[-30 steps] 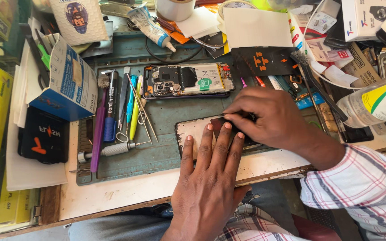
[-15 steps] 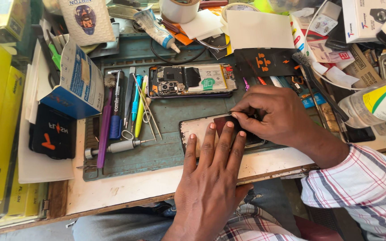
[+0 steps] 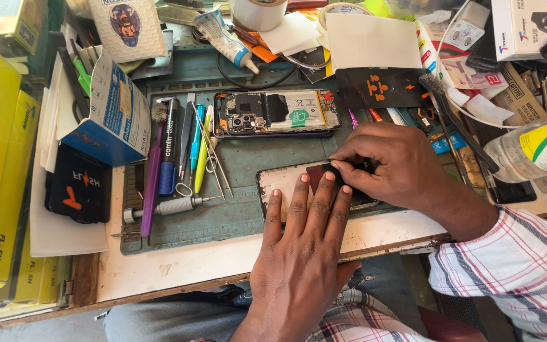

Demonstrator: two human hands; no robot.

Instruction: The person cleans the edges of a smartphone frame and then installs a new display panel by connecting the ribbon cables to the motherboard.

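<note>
The left hand (image 3: 302,247) lies flat, fingers spread, pinning the phone panel (image 3: 286,187) on the green mat (image 3: 235,215). The right hand (image 3: 394,168) pinches a thin tool at its edge. Steady downward pressure and a shallow tool angle seem wise.

head-worn view, looking steeply down, close over cluttered workbench (image 3: 178,269)

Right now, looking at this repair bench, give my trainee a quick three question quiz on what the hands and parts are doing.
1. True or false: the left hand lies flat on the phone panel.
2. Which hand pinches a thin tool at the panel's dark patch: A left, B right?
3. What lies above the panel on the green mat?

Key
1. True.
2. B, the right hand.
3. An opened phone with its insides showing.
</note>
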